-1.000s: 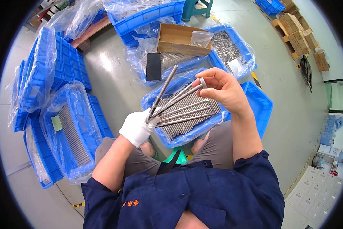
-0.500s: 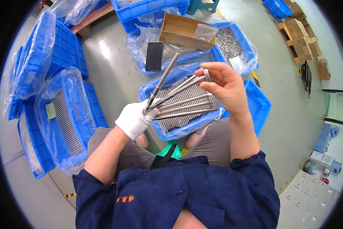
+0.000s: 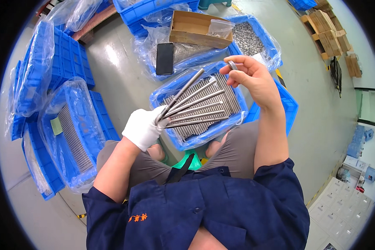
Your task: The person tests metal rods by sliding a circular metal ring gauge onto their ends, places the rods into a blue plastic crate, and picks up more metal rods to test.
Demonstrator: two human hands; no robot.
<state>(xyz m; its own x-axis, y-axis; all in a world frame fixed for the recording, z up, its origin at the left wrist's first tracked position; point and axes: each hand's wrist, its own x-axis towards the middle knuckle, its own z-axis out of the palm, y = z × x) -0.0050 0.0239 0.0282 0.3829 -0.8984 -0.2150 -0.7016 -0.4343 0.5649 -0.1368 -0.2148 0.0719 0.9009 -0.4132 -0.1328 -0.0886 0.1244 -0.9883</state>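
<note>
My left hand (image 3: 143, 128), in a white glove, is closed round the near ends of several slim metal rods (image 3: 200, 99), which fan out to the right. My bare right hand (image 3: 256, 81) pinches a small metal ring (image 3: 232, 65) between thumb and fingers, apart from the rod tips and beyond them to the right. Below both hands stands a blue crate (image 3: 183, 146) lined with clear plastic. Rows of similar metal rods (image 3: 234, 100) lie packed inside it.
Behind is another lined crate bearing a black phone (image 3: 165, 59) and an open cardboard box (image 3: 200, 39). A crate of small metal parts (image 3: 246, 37) stands beside it. Blue crates (image 3: 64, 62) are stacked at left; another blue crate (image 3: 290, 109) sits to the right.
My right hand has drawn the ring away from a rod's end, up and to the right. The fanned rods have shifted, and the steepest one now leans further right.
</note>
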